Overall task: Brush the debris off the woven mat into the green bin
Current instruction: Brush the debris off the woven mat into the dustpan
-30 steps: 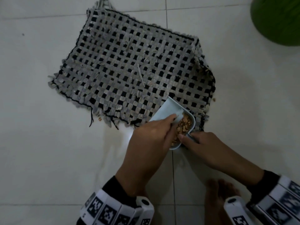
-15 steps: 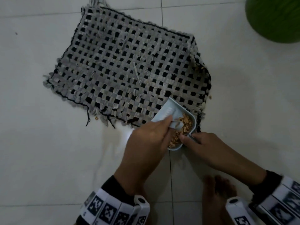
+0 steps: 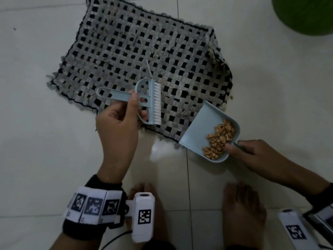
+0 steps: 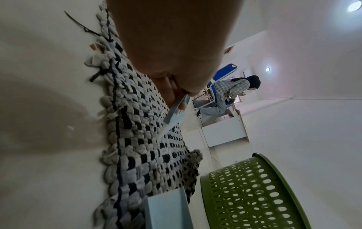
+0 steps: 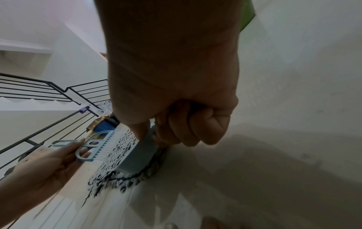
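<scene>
My left hand (image 3: 117, 127) pinches the pale blue brush (image 3: 144, 101) by its handle, white bristles facing right, the handle's long axis running left to right over the near edge of the woven mat (image 3: 144, 56). My right hand (image 3: 252, 156) grips the dustpan (image 3: 207, 127) handle, its open mouth pointing at the mat's near right corner; tan debris (image 3: 219, 139) is heaped at its back. The green bin (image 3: 304, 13) is cut off at the far right.

The head camera looks straight down on the woven mat (image 3: 140, 69), green bin (image 3: 304, 13) at one o'clock. Both wrist cameras sit low and close, seemingly rolled sideways, sharing the mat's near edge.
</scene>
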